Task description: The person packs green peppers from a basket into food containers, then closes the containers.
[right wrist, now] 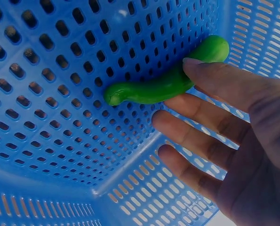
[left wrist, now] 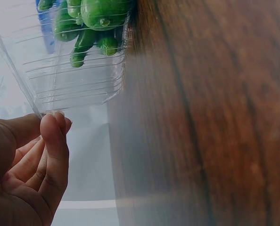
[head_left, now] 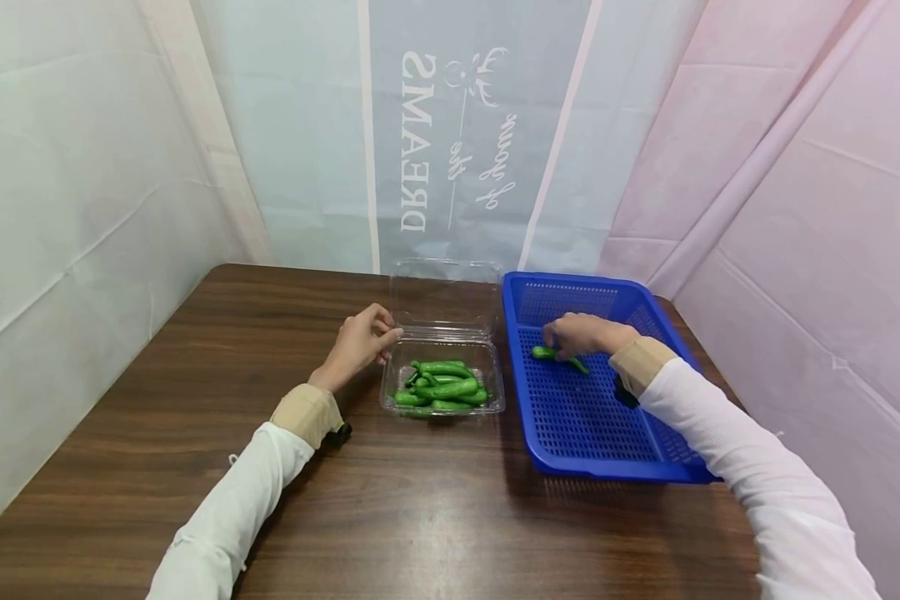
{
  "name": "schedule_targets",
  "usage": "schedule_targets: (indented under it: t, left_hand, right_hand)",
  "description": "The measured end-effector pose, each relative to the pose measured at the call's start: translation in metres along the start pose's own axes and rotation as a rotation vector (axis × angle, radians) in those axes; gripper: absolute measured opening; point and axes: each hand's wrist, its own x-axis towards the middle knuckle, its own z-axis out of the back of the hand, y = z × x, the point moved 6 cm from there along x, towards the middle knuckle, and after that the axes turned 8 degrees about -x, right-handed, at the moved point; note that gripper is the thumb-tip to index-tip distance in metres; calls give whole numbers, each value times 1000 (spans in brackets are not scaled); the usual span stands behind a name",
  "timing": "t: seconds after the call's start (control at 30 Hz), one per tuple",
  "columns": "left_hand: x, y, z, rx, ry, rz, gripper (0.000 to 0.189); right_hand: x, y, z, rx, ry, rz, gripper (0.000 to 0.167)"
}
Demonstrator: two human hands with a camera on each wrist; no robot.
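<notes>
On the table stands a clear plastic clamshell container [head_left: 444, 408], its hinged lid [head_left: 446, 292] raised at the back. Several small green cucumbers [head_left: 446, 388] lie piled inside. My left hand [head_left: 360, 343] pinches the container's rim at its back left corner, thumb against fingertips, as the left wrist view shows. Within the blue plastic basket [head_left: 528, 417], my right hand [head_left: 581, 333] pinches one curved cucumber [right wrist: 149, 89] between thumb and index finger. The other fingers of that hand [right wrist: 201, 155] extend below it, close over the perforated basket floor.
The basket stands to the right of the container, its rim close to the container's right side. Brown wood-grain table [head_left: 195, 375] stretches to the left and front. Printed fabric [head_left: 480, 125] hangs behind, with pale cloth walls on both sides.
</notes>
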Motion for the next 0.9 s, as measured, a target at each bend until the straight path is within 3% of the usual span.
schedule_targets:
  t: [0.17, 0.43, 0.9]
  left_hand:
    - [0, -1, 0, 3, -3, 4, 17]
    - [-1, -1, 0, -2, 0, 0, 17]
    - [0, 0, 0, -5, -9, -7, 18]
  right_hand:
    - [-2, 1, 0, -19, -22, 38, 27]
    - [-11, 2, 7, 10, -49, 31, 27]
    - [-27, 14, 41, 76, -182, 75, 21]
